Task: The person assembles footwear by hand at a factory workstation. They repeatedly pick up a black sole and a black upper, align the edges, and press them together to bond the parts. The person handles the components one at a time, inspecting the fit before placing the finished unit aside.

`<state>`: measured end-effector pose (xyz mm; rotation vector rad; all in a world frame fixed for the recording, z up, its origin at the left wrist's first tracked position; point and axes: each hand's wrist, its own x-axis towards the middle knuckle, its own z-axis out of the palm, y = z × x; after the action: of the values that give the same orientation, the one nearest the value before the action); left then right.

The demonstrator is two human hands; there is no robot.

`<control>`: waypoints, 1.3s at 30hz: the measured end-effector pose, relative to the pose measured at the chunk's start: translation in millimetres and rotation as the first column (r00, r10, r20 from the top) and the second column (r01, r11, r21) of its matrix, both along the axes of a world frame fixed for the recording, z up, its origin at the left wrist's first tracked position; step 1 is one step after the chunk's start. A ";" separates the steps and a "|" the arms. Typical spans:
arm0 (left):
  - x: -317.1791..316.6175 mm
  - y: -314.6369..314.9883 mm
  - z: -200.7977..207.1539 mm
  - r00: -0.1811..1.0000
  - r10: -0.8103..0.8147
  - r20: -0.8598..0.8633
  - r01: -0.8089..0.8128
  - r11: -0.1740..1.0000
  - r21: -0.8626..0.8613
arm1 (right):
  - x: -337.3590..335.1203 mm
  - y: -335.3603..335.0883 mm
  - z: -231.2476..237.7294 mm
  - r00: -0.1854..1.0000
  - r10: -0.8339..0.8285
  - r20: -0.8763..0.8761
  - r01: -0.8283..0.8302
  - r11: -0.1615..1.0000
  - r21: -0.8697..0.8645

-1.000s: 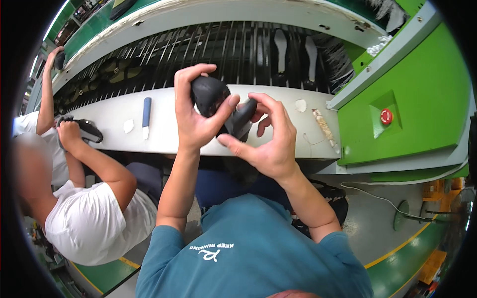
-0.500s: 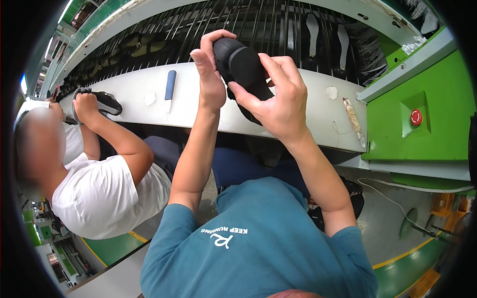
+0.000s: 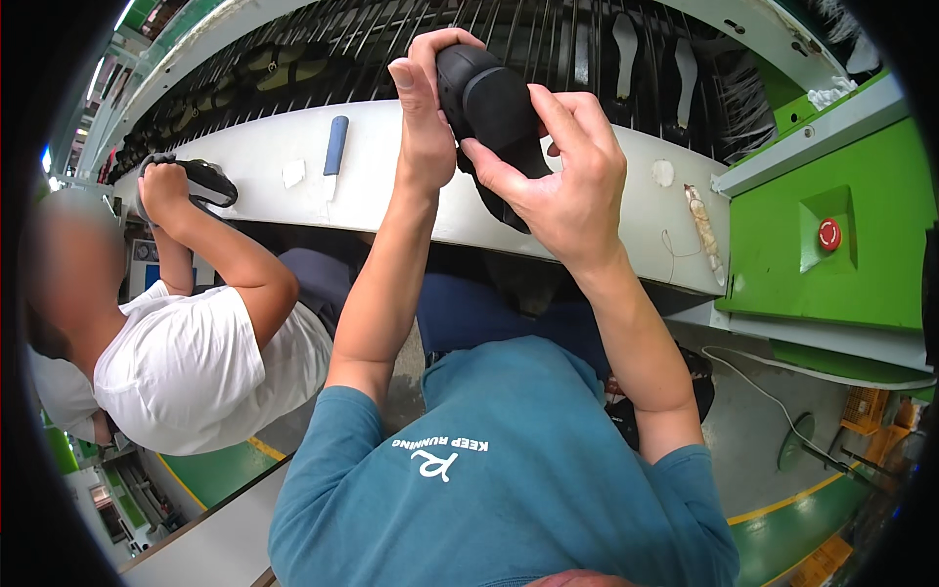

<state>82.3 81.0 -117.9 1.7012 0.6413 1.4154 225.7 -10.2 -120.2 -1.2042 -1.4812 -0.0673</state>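
Note:
A black shoe (image 3: 497, 110) is held up above the white work ledge, its rounded, thick end pointing away from me and a dark strip hanging toward me. My left hand (image 3: 426, 139) is closed on its left side, the fingers curling behind the far end and partly hidden, the thumb sticking up free. From the right, my right hand (image 3: 575, 186) grips the same shoe, thumb and fingertips pressed against its edge. Left of my hands, a blue-handled tool (image 3: 335, 152) with a pale flat blade lies on the ledge, beside a small white scrap (image 3: 292, 173).
Behind the white ledge (image 3: 264, 137) runs a conveyor of metal rods (image 3: 558, 44) carrying black shoe parts and pale insole shapes (image 3: 627, 59). At right stand a wrapped stick (image 3: 703, 233) and a green machine panel (image 3: 822, 293) with a red button (image 3: 829, 234). A co-worker (image 3: 186, 362) sits left, handling a dark shoe.
Both my hands and the shoe have shifted slightly farther away and to the right, with the grip about the same. The co-worker's head and arms have moved a little.

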 end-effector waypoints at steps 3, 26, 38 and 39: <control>0.7 0.5 -1.3 1.000 0.004 0.006 -0.004 1.000 0.002 | 0.5 0.4 -0.9 1.000 0.006 -0.001 -0.006 1.000 0.011; -10.3 -10.3 -3.7 0.995 -0.082 0.059 0.083 0.997 -0.010 | -5.8 2.3 0.0 0.995 -0.029 0.097 0.018 0.993 0.112; -16.9 -20.7 -11.3 0.989 -0.065 0.131 0.078 0.991 -0.104 | -15.5 -4.3 9.7 0.979 0.007 0.204 -0.023 0.997 0.079; -16.8 -19.1 -12.9 0.986 -0.073 0.151 0.088 0.991 -0.101 | -15.4 -4.4 8.5 0.980 0.004 0.200 -0.018 0.997 0.069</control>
<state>65.5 61.9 -130.8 1.5068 0.5504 1.4091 210.3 -14.6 -111.7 -1.1584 -1.6460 -0.2367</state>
